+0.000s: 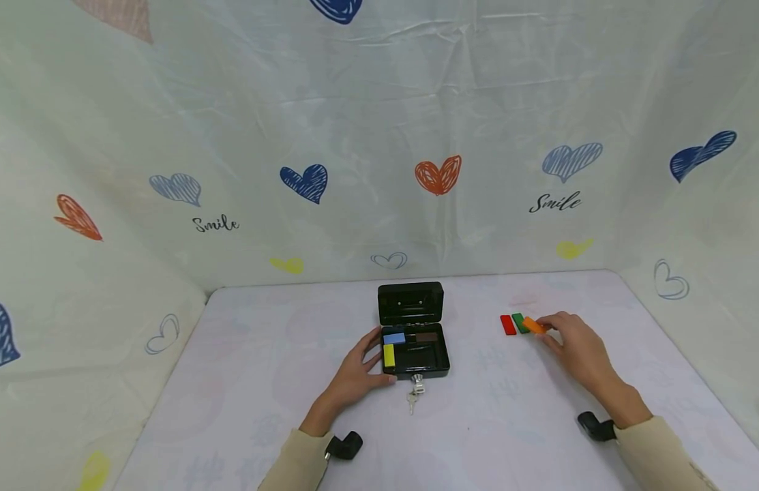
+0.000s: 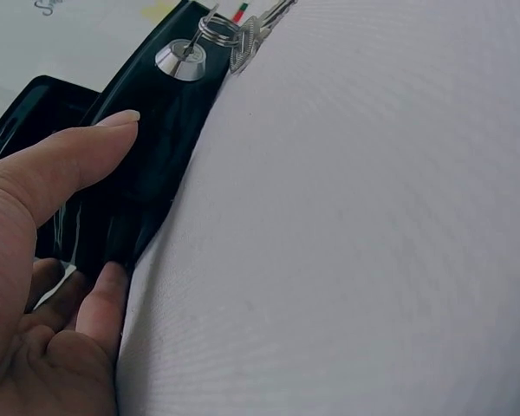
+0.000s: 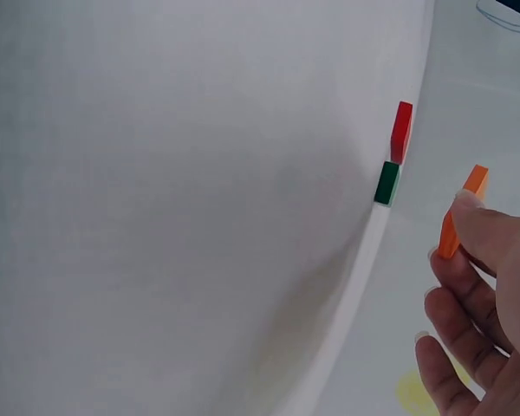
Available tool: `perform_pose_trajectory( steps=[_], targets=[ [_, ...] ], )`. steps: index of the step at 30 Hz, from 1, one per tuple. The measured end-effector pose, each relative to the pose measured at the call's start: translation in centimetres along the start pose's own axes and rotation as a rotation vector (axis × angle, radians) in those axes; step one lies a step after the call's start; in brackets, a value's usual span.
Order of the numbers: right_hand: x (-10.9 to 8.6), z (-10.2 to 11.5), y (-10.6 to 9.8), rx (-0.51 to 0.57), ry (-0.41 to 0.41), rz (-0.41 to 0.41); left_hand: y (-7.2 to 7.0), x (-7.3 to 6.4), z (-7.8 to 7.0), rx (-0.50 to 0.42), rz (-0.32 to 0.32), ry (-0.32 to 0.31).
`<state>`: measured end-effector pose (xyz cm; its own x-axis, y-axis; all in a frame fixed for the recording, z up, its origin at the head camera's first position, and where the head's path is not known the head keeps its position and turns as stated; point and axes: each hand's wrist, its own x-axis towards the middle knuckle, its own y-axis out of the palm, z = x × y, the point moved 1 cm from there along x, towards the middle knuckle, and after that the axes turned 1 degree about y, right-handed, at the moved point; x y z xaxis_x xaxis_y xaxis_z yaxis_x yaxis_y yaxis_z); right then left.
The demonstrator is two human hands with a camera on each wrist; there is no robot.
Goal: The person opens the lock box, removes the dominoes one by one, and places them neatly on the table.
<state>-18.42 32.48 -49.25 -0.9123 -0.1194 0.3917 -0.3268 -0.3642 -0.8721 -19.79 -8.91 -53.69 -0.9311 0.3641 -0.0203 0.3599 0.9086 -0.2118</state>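
Observation:
My left hand (image 1: 352,376) holds the left side of a small black cash box (image 1: 446,354), with its thumb (image 2: 87,160) at the front wall. The box's lid (image 1: 410,304) stands raised. Inside lie a blue block (image 1: 394,338), a yellow block (image 1: 389,355) and a brown block (image 1: 425,337). Off to the right, my right hand (image 1: 577,348) pinches an orange block (image 3: 464,211) between thumb and fingertips, above the table. Close to it, a green block (image 3: 386,183) and a red block (image 3: 401,133) lie side by side on the tabletop.
From the lock (image 2: 182,61) at the box's front hang keys (image 1: 412,401) on a ring. A white cloth with printed hearts (image 1: 438,176) rises behind and beside the white table (image 1: 281,341). Each wrist wears a black camera mount (image 1: 345,446).

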Motion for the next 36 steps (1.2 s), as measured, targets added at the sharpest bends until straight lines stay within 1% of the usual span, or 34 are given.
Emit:
perform_pose_trajectory(
  steps=[6,9,16,19,24,31,36],
  targets=[
    [0.2,-0.4,0.1,-0.022,0.052,0.007,0.1,-0.1,-0.1,0.000,-0.001,-0.011],
    [0.4,-0.5,0.3,-0.030,0.084,0.026,0.2,-0.2,-0.5,0.001,-0.004,-0.027],
    [1.1,-0.4,0.5,-0.036,0.169,0.074,0.2,-1.1,-3.2,-0.005,0.002,-0.037],
    [1.3,-0.4,0.6,-0.046,0.195,0.091,0.2,-1.4,-3.8,-0.002,0.004,-0.037],
    [1.7,-0.3,0.7,-0.060,0.219,0.116,0.2,-1.5,-3.9,-0.004,0.002,-0.030],
    [2.0,-0.3,0.9,-0.113,0.206,0.142,0.1,-1.4,-3.6,0.001,0.001,-0.035],
    [2.2,-0.3,1.1,-0.131,0.214,0.166,0.1,-1.4,-3.7,0.002,0.003,-0.035]
  ],
)
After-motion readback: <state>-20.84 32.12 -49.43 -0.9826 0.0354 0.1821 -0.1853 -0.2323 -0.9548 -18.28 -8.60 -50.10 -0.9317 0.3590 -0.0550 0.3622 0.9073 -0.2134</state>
